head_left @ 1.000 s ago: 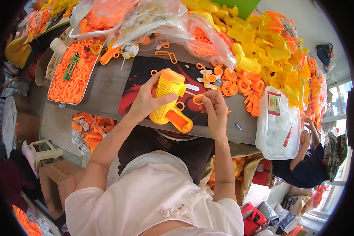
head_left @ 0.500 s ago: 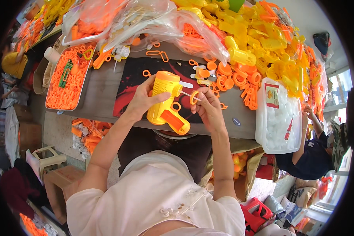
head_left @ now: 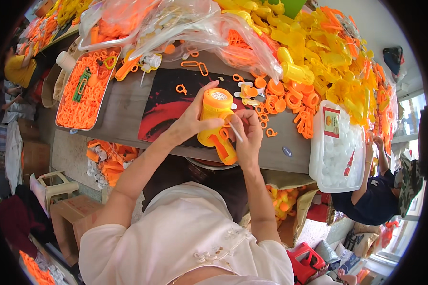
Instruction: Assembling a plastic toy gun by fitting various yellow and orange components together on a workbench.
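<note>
My left hand (head_left: 188, 124) is wrapped around the barrel of a yellow plastic toy hair dryer (head_left: 217, 108), fingers behind it and thumb across the front. Its round orange-rimmed end faces up, and its handle slants down toward me. Close against the toy's right side, my right hand (head_left: 248, 138) is closed, its fingertips pinching an orange ring (head_left: 227, 120) at the side nozzle. A thin white stick (head_left: 236, 131) runs out from the ring toward my right palm. The fingers hide part of the ring, so whether it is seated cannot be told.
Orange rings and caps (head_left: 276, 95) lie right of the dark mat (head_left: 164, 102). A white tub (head_left: 318, 161) of translucent parts stands at right, a tray (head_left: 58, 121) of orange pieces at left. Yellow shells (head_left: 314, 52) and clear bags (head_left: 176, 28) are heaped behind. A co-worker's hand (head_left: 378, 142) shows at far right.
The toy has turned so its round end points up and its handle swings rightward. My right hand has brought the orange ring along the stick up against the nozzle.
</note>
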Motion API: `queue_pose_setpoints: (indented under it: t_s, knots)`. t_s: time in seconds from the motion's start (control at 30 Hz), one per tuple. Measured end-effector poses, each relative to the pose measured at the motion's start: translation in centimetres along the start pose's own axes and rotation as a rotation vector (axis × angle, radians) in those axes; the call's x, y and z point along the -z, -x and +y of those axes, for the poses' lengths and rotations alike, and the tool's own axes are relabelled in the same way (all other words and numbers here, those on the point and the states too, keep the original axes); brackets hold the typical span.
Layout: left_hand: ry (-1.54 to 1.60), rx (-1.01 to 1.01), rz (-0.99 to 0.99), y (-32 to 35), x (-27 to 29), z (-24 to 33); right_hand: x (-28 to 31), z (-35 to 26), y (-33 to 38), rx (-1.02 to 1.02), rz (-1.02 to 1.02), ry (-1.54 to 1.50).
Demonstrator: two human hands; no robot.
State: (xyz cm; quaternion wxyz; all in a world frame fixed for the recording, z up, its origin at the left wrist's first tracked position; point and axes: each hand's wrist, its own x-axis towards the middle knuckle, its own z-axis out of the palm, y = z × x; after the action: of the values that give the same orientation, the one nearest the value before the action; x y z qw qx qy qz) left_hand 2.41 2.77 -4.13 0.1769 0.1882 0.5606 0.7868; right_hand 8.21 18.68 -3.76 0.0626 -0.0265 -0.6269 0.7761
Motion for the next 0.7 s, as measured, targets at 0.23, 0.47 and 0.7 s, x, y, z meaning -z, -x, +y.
queue_pose_setpoints:
  t_s: [0.23, 0.47, 0.7]
  knots:
    - [-0.04, -0.12, 0.168, -0.1, -1.5, -1.8, -0.3, 2.3, -0.5, 0.298, 0.097, 0.233]
    - [-0.21, -0.325, 0.281, -0.3, -2.2, -3.3, -1.9, 3.0, 0.7, 0.099, -0.125, -0.087]
    - [-0.274, -0.169, 0.248, -1.1, -2.0, -1.2, -1.6, 3.7, -0.3, 0.035, -0.024, -0.017]
